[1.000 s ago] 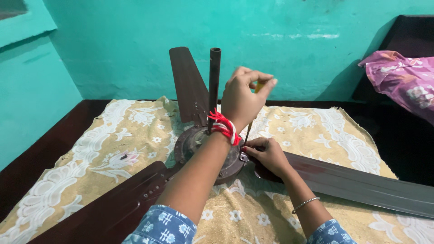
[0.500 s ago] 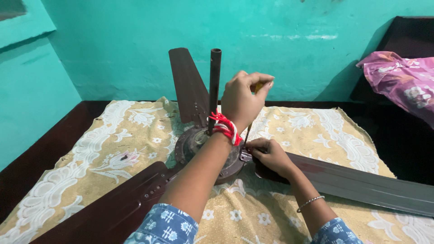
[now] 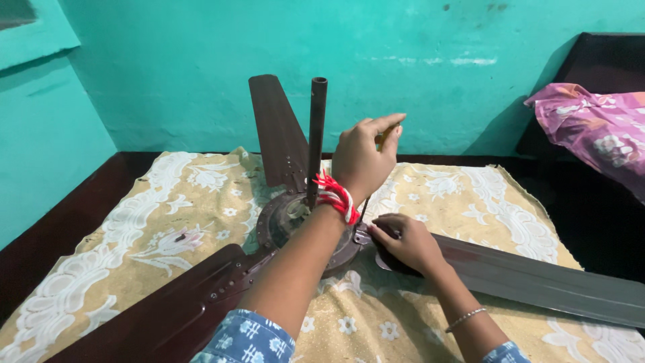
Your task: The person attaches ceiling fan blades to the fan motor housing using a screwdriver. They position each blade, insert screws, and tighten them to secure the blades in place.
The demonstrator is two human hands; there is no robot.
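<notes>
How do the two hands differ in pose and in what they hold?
The left hand is raised above the fan motor, while the right hand lies low on the grey fan blade. The left hand closes on a screwdriver handle; the right hand presses flat where the blade joins the motor. The left wrist wears red-and-white thread, the right a thin bangle. Both are bare.

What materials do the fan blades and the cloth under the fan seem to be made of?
Fan blades: likely painted metal, dark brown, with a soft sheen and thin flat edges. Cloth: probably woven fabric, beige with a white floral pattern; its edge looks frayed.
</notes>
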